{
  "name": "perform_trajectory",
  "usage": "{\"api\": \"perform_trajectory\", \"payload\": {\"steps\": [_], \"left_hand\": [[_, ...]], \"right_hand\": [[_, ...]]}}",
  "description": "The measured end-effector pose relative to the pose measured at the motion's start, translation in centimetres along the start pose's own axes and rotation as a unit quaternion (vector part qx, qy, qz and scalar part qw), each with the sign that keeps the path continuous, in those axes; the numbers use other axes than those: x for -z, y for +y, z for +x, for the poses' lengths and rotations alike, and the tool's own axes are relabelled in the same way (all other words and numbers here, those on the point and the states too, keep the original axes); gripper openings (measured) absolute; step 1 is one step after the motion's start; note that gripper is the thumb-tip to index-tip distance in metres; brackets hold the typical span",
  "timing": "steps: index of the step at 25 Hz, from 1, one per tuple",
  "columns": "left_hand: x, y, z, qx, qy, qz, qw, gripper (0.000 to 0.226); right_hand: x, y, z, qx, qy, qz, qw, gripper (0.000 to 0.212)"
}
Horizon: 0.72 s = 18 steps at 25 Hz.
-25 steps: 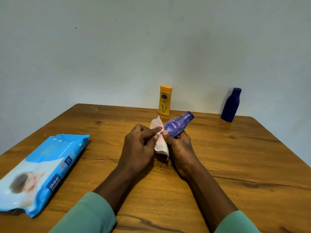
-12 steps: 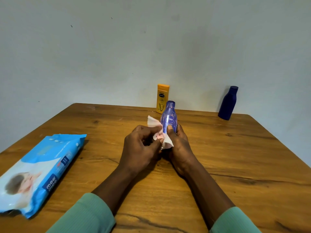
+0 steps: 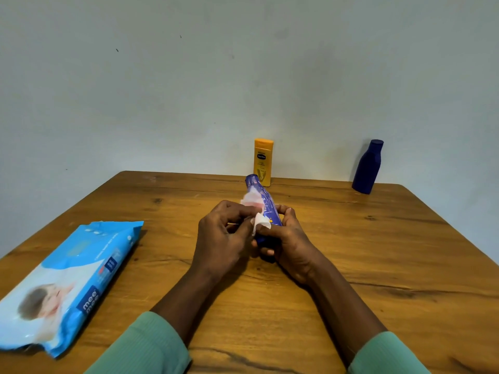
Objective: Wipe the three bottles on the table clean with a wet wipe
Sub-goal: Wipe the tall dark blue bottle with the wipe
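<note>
Plain pale wall (image 3: 243,76) behind, wooden desk (image 3: 378,252) filling lower frame. R hand (image 3: 290,238) is gripping lower body of small blue Nivea bottle (image 3: 263,201), held above desk centre, cap tilting away toward wall and a bit left. L hand (image 3: 224,233) is pinching white wet wipe (image 3: 259,220) w/ fingertips, pressing it on bottle's left side, so L grip is clenched on wipe. Yellow bottle (image 3: 263,161) is standing upright at far edge, just behind held one. Dark blue bottle (image 3: 368,167) is standing far right, well apart. Wipes pack (image 3: 67,282) is lying flat on desk's left. Green sleeves (image 3: 145,346) at bottom.
</note>
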<state>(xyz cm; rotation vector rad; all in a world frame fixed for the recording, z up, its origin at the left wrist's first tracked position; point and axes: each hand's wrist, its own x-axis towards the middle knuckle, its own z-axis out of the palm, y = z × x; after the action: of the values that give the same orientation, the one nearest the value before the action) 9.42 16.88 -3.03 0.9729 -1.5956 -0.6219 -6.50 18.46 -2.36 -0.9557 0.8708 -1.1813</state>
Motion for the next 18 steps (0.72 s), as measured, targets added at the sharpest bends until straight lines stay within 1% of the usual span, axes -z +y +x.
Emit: {"api": "perform_trajectory", "payload": {"steps": [1,2,4,6,8,9,10,11,14,15,16,17,18], "left_hand": [[0.1,-0.1,0.1,-0.019,-0.013,0.023,0.999,0.028],[0.2,-0.3,0.2,-0.028,-0.009,0.030,0.999,0.029],[0.7,-0.4,0.7,-0.020,0.037,0.027,0.999,0.030],[1.5,-0.6,1.5,0.008,0.089,0.027,0.996,0.035],[2.3,-0.7,2.1,0.036,0.120,0.028,0.992,0.040],[2.5,-0.6,2.2,0.035,0.126,0.037,0.991,0.041],[2.4,-0.5,2.1,0.021,0.118,0.049,0.992,0.040],[2.0,-0.2,1.7,-0.003,0.094,0.060,0.994,0.038],[0.4,0.2,0.1,-0.075,-0.036,0.115,0.990,0.038],[0.3,0.1,0.1,-0.090,-0.049,0.140,0.985,0.039],[0.4,0.0,0.5,-0.093,-0.035,0.152,0.983,0.040],[0.8,-0.3,1.1,-0.076,0.000,0.153,0.985,0.040],[1.5,-0.5,1.6,-0.040,0.040,0.147,0.988,0.039]], "right_hand": [[0.1,-0.1,-0.1,-0.002,-0.002,0.004,1.000,0.053],[0.2,-0.1,-0.2,-0.005,-0.008,0.000,1.000,0.050],[0.3,-0.2,-0.5,-0.005,-0.019,-0.022,1.000,0.046],[0.1,-0.1,-0.5,-0.001,-0.022,-0.031,0.999,0.048],[0.0,0.0,-0.3,0.005,-0.021,-0.032,0.999,0.050],[0.1,0.1,-0.2,0.006,-0.017,-0.031,0.999,0.050],[0.1,0.0,-0.2,0.005,-0.011,-0.025,1.000,0.050],[0.2,0.0,-0.2,0.003,-0.003,-0.015,1.000,0.050],[0.1,0.1,-0.3,0.012,0.009,-0.010,1.000,0.053],[0.0,0.3,-0.2,0.021,0.013,-0.011,1.000,0.053],[0.0,0.5,-0.2,0.034,0.016,-0.015,0.999,0.049],[-0.1,0.6,-0.1,0.050,0.017,-0.030,0.998,0.045],[-0.3,0.8,0.0,0.062,0.023,-0.061,0.996,0.042]]}}
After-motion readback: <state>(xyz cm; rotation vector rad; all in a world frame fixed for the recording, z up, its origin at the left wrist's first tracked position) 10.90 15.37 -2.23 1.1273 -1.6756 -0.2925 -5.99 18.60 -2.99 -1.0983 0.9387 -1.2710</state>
